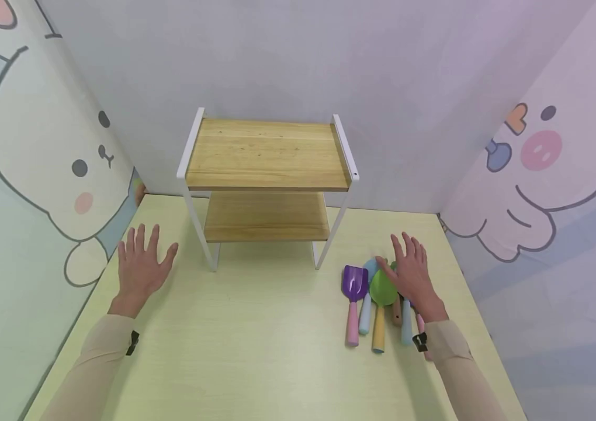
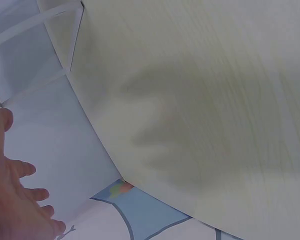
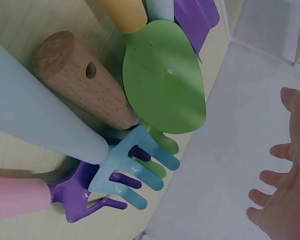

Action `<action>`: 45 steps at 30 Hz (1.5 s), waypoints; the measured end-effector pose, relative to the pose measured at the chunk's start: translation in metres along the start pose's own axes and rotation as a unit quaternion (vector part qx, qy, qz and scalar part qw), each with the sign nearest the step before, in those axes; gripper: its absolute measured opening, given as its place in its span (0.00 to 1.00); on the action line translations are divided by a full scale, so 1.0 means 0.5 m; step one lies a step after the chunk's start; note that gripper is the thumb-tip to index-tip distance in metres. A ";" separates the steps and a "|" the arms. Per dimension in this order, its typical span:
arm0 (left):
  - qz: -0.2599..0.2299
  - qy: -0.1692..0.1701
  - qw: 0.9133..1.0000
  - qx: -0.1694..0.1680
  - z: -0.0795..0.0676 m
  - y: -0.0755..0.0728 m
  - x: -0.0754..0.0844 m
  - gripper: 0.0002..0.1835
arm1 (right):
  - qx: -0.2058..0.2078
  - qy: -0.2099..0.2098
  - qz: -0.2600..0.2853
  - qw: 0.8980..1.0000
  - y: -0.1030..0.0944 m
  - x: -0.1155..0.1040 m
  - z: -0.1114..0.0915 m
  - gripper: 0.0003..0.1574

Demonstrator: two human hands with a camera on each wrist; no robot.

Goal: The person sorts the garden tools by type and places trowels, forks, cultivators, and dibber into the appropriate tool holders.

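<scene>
Head view: a two-tier shelf [image 1: 268, 153] stands left of garden tools [image 1: 383, 287].

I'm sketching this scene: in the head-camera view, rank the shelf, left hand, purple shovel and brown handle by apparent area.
Largest to smallest:
Shelf
Left hand, perhaps enlarged by nearness
Purple shovel
Brown handle, partly hidden

L hand [image 2: 12, 195] is lower L, wht frame [image 2: 37, 20] upper L, w/ blurry shadow [image 2: 190, 107] on pale tbl [image 2: 275, 210].

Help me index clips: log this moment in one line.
left hand: empty, over table | right hand: empty, over garden tools
</scene>
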State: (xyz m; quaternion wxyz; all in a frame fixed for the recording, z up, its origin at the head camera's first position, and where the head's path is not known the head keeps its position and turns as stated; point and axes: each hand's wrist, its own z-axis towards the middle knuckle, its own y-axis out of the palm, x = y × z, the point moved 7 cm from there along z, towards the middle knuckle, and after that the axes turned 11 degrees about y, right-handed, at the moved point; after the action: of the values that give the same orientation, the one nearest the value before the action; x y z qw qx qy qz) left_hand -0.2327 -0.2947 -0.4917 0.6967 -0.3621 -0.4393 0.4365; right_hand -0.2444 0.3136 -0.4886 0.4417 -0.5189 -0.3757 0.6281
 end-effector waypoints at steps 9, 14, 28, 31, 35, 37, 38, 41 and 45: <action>-0.033 0.049 0.988 0.142 0.017 -0.047 0.033 0.28 | 0.089 -0.047 0.071 0.992 -0.026 -0.019 -0.024 0.33; -0.066 0.041 0.984 0.159 0.025 -0.061 0.048 0.25 | 0.099 -0.026 0.092 0.990 -0.028 -0.019 -0.035 0.30; -0.136 0.004 0.977 0.167 0.043 -0.078 0.089 0.22 | 0.069 0.023 0.154 0.985 -0.020 -0.025 -0.064 0.23; -0.150 0.012 0.971 0.188 0.046 -0.088 0.100 0.21 | 0.055 0.035 0.155 0.986 -0.017 -0.031 -0.069 0.23; -0.166 0.022 0.964 0.208 0.051 -0.099 0.114 0.19 | 0.040 0.051 0.156 0.986 -0.009 -0.036 -0.077 0.23; -0.176 0.023 0.960 0.216 0.053 -0.102 0.120 0.18 | 0.036 0.053 0.160 0.985 -0.005 -0.039 -0.082 0.22; -0.181 0.024 0.958 0.220 0.053 -0.104 0.123 0.17 | 0.035 0.052 0.163 0.985 -0.003 -0.040 -0.084 0.22; -0.195 0.027 0.953 0.231 0.055 -0.108 0.134 0.17 | 0.032 0.050 0.176 0.983 0.004 -0.044 -0.092 0.22; -0.204 0.036 0.947 0.244 0.059 -0.113 0.151 0.16 | 0.019 0.061 0.195 0.979 0.015 -0.043 -0.102 0.23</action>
State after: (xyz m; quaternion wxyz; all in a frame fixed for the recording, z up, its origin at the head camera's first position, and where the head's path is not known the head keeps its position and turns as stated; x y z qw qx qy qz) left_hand -0.2262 -0.2415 -0.4088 0.8534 -0.0989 -0.3582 0.3656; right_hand -0.1940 0.2913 -0.4975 0.3428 -0.6111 -0.2278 0.6761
